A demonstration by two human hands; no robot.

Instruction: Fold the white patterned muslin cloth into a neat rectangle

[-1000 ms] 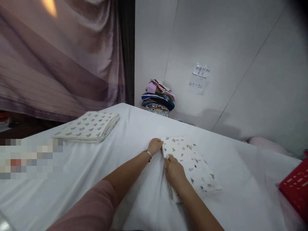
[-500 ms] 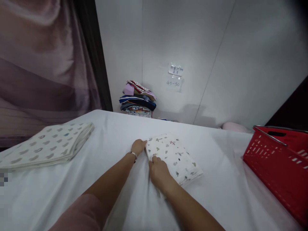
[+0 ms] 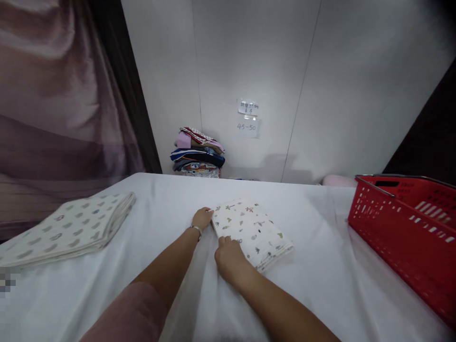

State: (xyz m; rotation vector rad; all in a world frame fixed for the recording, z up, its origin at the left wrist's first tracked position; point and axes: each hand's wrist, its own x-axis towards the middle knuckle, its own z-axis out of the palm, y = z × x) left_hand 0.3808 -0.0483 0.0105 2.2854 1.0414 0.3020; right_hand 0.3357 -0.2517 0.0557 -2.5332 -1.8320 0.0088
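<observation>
A folded white cloth (image 3: 245,225) printed with small palm trees and leaves lies on the white-covered table (image 3: 299,294). My left hand (image 3: 202,218) pinches its far left corner, thumb and fingers together. Closer to me, my right hand (image 3: 231,258) is closed on the cloth's near left edge, the fingertips curled over the top. The layered folds show along the near right side of the cloth. My palms hide part of its left edge.
On the left lies a larger folded cloth (image 3: 83,223) with grey spots. A red plastic basket (image 3: 399,237) with a metal handle stands at the right. Behind the table are a stack of folded fabrics (image 3: 197,154) and a wall with paper labels (image 3: 248,127).
My view has turned slightly right and up. Both hands stay on the folded cloth's left edge; the loose bit of edge below my right hand no longer shows.
</observation>
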